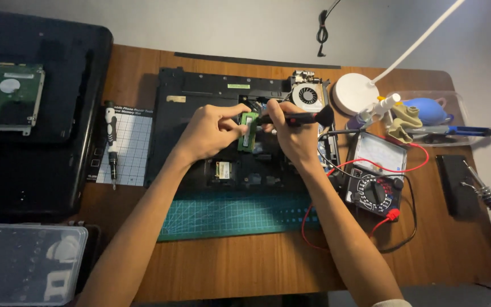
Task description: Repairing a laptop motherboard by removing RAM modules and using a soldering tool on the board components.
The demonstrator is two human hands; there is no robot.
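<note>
Head view: left hand pinches a green memory module by its left edge, thumb and fingers narrow on it, held tilted up over the middle of the opened laptop base. Right hand at 3 o'clock of the module, closed around a black brush; its bristles point toward 3 o'clock, away from the module, handle end near the board. Hands nearly touching across the module.

Cooling fan at 1 o'clock of the hands. Green cutting mat at 6 o'clock under the base. Analog multimeter with red and black leads at 4 o'clock. White lamp base at 2 o'clock. Screwdriver on a grid mat at 9 o'clock; bare hard drive on the black lid at 10 o'clock.

Risk, as judged: grip is a light edge pinch, so a hard push from the brush could twist the module loose and drop it onto the exposed board. Fingers close to the contacts could smear them. Meter leads trail near the right forearm and could snag.
</note>
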